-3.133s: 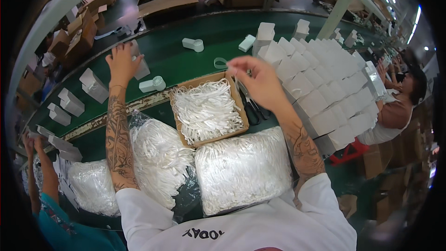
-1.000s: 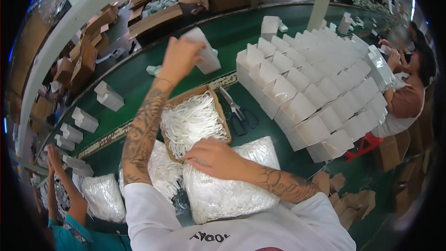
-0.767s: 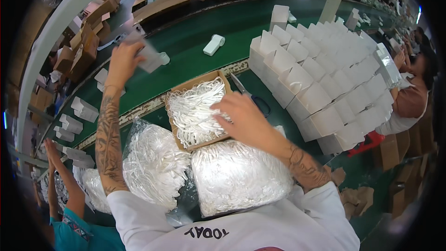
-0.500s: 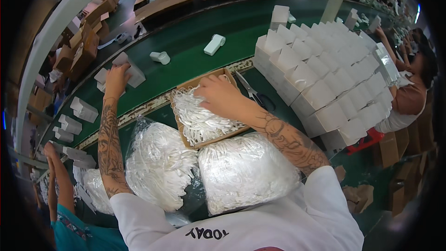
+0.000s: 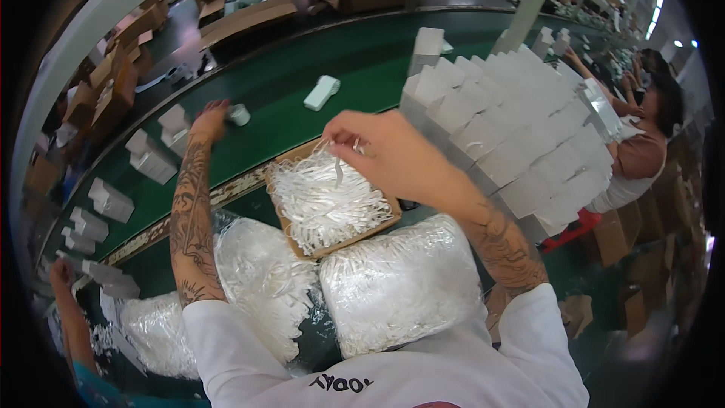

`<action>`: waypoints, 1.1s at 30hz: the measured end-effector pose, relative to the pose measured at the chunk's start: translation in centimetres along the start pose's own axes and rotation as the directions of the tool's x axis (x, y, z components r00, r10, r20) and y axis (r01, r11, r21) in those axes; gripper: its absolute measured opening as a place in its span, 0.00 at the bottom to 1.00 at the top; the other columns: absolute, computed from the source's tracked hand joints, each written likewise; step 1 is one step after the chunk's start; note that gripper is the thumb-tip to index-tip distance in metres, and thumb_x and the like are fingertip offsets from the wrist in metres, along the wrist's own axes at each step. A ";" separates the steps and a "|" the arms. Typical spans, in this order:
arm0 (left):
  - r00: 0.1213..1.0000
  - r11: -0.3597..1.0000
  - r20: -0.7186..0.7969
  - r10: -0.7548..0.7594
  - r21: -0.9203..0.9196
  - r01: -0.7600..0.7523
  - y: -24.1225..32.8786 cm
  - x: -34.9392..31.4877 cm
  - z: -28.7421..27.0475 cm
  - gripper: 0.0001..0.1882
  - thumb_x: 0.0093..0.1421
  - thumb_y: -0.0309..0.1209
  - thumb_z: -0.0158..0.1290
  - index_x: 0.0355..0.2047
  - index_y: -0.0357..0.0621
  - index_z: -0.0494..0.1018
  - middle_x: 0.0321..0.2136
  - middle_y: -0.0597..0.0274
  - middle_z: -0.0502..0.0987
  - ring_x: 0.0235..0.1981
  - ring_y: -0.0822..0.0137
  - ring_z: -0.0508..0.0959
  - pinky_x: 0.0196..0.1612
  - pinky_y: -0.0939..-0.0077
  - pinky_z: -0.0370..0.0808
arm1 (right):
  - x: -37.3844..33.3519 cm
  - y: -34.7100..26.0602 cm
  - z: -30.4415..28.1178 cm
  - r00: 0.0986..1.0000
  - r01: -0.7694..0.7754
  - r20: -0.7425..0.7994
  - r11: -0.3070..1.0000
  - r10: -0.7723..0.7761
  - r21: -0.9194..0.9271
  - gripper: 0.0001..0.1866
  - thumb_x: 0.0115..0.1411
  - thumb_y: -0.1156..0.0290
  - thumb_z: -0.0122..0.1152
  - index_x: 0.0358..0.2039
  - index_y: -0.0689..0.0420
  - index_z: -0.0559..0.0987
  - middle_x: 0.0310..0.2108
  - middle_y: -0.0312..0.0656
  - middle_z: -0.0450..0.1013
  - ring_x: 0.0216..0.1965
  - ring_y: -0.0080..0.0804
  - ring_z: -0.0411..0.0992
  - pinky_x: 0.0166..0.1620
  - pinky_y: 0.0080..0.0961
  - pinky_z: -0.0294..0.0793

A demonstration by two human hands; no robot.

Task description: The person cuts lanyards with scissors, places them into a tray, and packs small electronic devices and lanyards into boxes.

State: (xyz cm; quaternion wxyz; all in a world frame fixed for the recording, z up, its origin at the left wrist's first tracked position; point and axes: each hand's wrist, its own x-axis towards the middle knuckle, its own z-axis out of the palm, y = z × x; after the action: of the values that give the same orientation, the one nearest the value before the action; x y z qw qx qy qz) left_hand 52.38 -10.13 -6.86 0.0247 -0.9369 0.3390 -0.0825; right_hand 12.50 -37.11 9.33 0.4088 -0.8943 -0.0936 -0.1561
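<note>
The right hand [image 5: 384, 148] pinches 1 white strap [image 5: 339, 172], long axis near-vertical, free end downward over 1 cardboard tray [image 5: 297, 153]. Left hand [image 5: 209, 121]: beside 1 white device [image 5: 239, 115]; grasp cannot be determined.

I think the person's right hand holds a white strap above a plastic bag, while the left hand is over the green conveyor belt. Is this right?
The place is wrong: in the head view, the right hand holds the white strap above the open cardboard box. The left hand is indeed over the green conveyor belt.
</note>
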 end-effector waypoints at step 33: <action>0.741 0.502 -0.607 0.289 -0.562 -0.657 31.7 7.9 -21.2 0.23 0.59 0.30 0.66 0.51 0.42 0.69 0.41 0.51 0.80 0.44 0.55 0.81 0.48 0.66 0.76 | -12.7 -3.8 -1.6 0.941 0.294 -0.148 0.952 -0.304 -0.082 0.15 0.58 0.69 0.72 0.45 0.58 0.83 0.37 0.40 0.80 0.38 0.38 0.77 0.42 0.33 0.74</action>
State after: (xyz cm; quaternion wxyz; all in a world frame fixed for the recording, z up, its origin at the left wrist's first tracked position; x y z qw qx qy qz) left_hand 34.71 -39.31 11.85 -0.4171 -0.6804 0.5878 -0.1321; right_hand -0.82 -36.32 8.49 0.3599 -0.8661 -0.1907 -0.2898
